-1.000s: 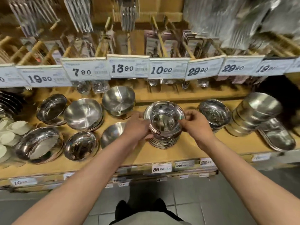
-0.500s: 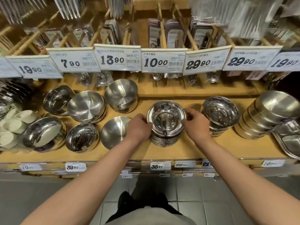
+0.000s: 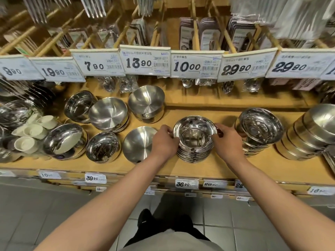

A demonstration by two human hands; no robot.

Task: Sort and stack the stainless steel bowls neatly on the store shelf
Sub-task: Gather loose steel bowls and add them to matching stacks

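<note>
Both arms reach out over the wooden shelf (image 3: 213,165) toward a stack of shiny rimmed bowls (image 3: 194,140) near its middle. The left hand (image 3: 164,142) has its fingers curled onto the left side of the top bowl's rim, and the right hand (image 3: 227,141) does the same on the right side, so the stack is held between the two. The top bowl sits a little askew on the ones below it, whose rims show in a fanned pile at the front.

Just left of the left hand lies a brushed steel bowl (image 3: 138,144), tipped so its inside faces forward. Further left a polished bowl (image 3: 102,146) and a larger mirrored bowl (image 3: 65,140) lean the same way. Behind them, along the back of the shelf, stand a deep brushed bowl (image 3: 146,104) on a short pile, a wide brushed bowl (image 3: 108,115) and a darker polished bowl (image 3: 78,105). Some small white cups (image 3: 34,131) cluster at the far left.

To the right of the held stack, a second stack of polished bowls (image 3: 261,128) leans over, apart from the right hand. Beyond it a tilted column of matte bowls (image 3: 311,131) slumps toward the right edge.

A row of price cards hangs above, one reading 10.00 (image 3: 195,65) directly over the held stack. Packaged cutlery (image 3: 210,33) hangs on wooden dividers higher up.
</note>
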